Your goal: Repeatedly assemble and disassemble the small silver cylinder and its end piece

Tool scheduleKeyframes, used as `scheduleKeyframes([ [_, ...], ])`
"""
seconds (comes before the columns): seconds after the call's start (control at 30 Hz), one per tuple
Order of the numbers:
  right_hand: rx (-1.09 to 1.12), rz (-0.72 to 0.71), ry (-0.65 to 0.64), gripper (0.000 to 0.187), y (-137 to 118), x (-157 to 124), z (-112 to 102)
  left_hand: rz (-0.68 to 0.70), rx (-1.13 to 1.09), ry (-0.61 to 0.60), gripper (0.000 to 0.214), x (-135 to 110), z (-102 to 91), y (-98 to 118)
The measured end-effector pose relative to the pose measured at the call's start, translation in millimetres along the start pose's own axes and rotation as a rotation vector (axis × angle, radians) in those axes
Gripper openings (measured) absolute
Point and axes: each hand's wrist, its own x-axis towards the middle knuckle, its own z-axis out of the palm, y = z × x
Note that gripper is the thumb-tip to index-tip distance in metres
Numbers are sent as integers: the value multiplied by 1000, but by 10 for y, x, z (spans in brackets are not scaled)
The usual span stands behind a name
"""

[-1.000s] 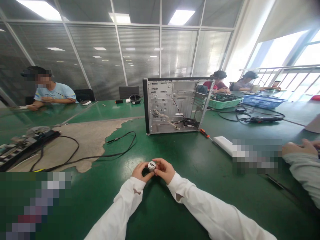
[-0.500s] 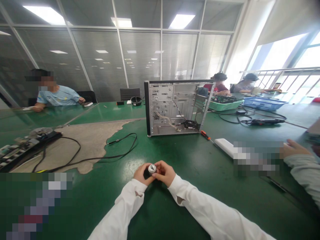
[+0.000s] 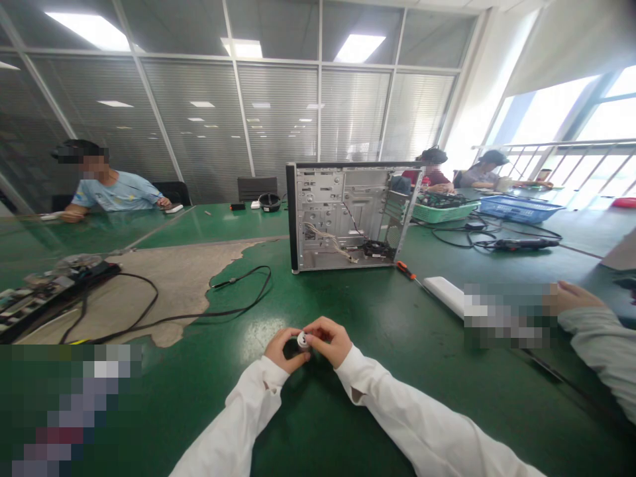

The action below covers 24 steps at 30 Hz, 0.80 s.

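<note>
Both my hands meet low over the green table point(image 3: 348, 311), white sleeves reaching in from below. My left hand point(image 3: 281, 350) and my right hand point(image 3: 328, 340) pinch a small round silver part point(image 3: 303, 340) between their fingertips. The right fingers curl over its top and hide part of it. Beyond them an open grey computer case point(image 3: 348, 215) stands upright with loose wires inside.
A black cable point(image 3: 218, 291) loops across a worn patch at the left. An orange-handled screwdriver point(image 3: 407, 269) and a white flat object point(image 3: 444, 293) lie right of the case. Another person's hand point(image 3: 571, 297) rests at the right edge. More people sit at the back, beside green and blue baskets.
My right fingers have closed further over the silver part, covering more of it. The view has shifted slightly; the hands stay in the same place.
</note>
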Motion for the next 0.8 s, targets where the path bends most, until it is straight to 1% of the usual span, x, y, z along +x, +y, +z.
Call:
scheduleKeyframes([
  [0.23, -216, -132, -174, 12, -125, 144, -152, 1, 7, 12, 32, -3, -2, 40],
  [0.33, -293, -198, -242, 10, -198, 178, -184, 11, 15, 15, 33, -4, -12, 51],
  [0.5, -402, -272, -255, 8, -264, 155, -178, 4, 9, 13, 33, -8, -20, 46],
  [0.6, -379, -282, -246, 8, -265, 136, -159, -5, 12, 15, 34, -10, -21, 48],
  [0.67, -263, -223, -202, 8, -248, 152, -141, -8, 17, 13, 34, -11, -24, 60],
  [0.7, -156, -155, -168, 8, -233, 170, -133, -9, 20, 10, 34, -11, -27, 68],
  [0.73, -17, -57, -134, 9, -213, 194, -128, -10, 23, 8, 33, -12, -29, 76],
  [0.8, 335, 207, -80, 12, -162, 249, -135, -12, 25, 8, 31, -12, -31, 91],
])
